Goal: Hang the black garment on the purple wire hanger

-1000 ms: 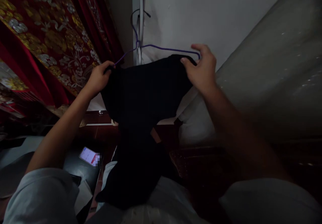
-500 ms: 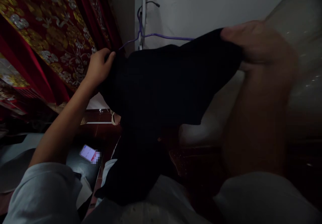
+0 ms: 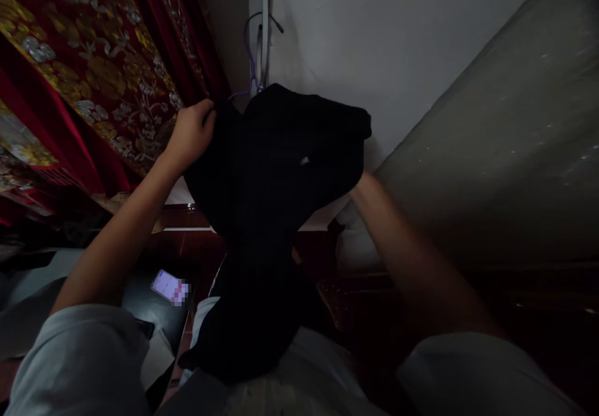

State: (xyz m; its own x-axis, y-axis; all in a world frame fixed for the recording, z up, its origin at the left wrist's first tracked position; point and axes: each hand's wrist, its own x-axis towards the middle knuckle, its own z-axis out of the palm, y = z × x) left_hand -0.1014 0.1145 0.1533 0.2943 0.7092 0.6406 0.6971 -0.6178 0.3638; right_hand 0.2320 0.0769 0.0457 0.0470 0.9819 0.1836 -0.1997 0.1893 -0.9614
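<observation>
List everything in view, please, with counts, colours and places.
Garment: one, black, centre
Hanger: one, purple, top centre, partly hidden
Upright strip: one, pale, top centre
Curtain: one, red and gold, upper left
Wall: one, grey, upper right
Covering: one, grey, right side
Surface: one, black, lower left
Phone: one, pale screen, on that surface
Sheet: one, whitish, lower left
Floor: one, dark red, lower centre
Sleeves: two, blue-grey, bottom corners
Left hand: one, gripping garment's upper left edge
Right hand: one, hidden by garment; forearm shows
</observation>
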